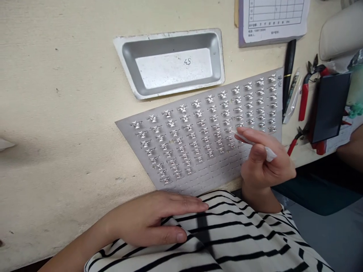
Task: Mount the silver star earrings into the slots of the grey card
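Observation:
A grey board point(222, 168) lies at an angle on the table, with rows of silvery rings point(182, 108) standing in slits. Along its near side, several slits hold nothing. My right hand point(265, 160) is over the board's right part, fingers closed around a slim whitish stick-like tool point(246, 140). The tool's thin tip points at the rings near the middle; whether it touches one I cannot tell. My left hand point(159, 219) rests against my striped shirt point(235, 234) by the board's near edge, fingers stretched out and holding nothing.
Behind the board is a shallow metal tray point(174, 68) with a mark inside. To the right lie red-handled pliers point(304, 96), a dark flat device point(330, 107) and a black-handled tool point(289, 60). A printed form pad point(275, 22) sits at the back.

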